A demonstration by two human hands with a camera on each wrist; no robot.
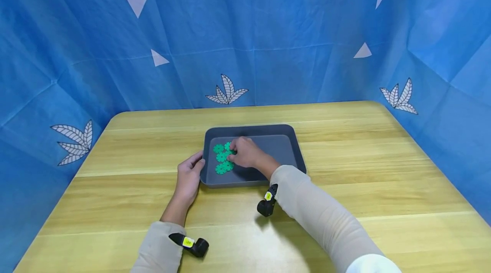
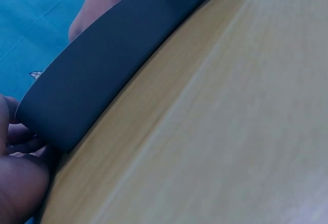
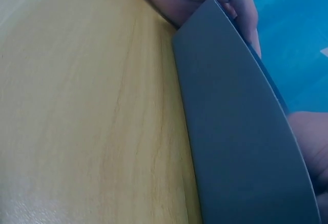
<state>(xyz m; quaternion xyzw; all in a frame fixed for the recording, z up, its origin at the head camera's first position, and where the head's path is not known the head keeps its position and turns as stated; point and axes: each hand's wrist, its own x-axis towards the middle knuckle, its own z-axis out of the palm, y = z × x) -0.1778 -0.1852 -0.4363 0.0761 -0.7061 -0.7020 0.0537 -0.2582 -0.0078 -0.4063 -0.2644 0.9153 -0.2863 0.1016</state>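
The green discs [image 1: 222, 157], small with notched edges, lie flat in a cluster inside the tray [image 1: 270, 147], toward its left end. They sit between the two hands: the left hand [image 1: 189, 172] is just outside the tray's left wall, and the right hand [image 1: 247, 153] is above the tray's floor, on the discs' right side.

The left hand grips the tray at that wall, its thumb at the rim. The right hand is bent down, thumb and fingertips at the right-hand discs; whether it pinches one I cannot tell, as the fingers cover the spot. Both wrist views show mainly the tray's outer wall, which hides the discs.

Under the tray is a wooden table [image 1: 364, 145]; beyond the tray hangs a blue curtain [image 1: 287, 30]. Nearer than the tray, a black camera [image 1: 267, 201] sits at the right sleeve [image 1: 322, 213].
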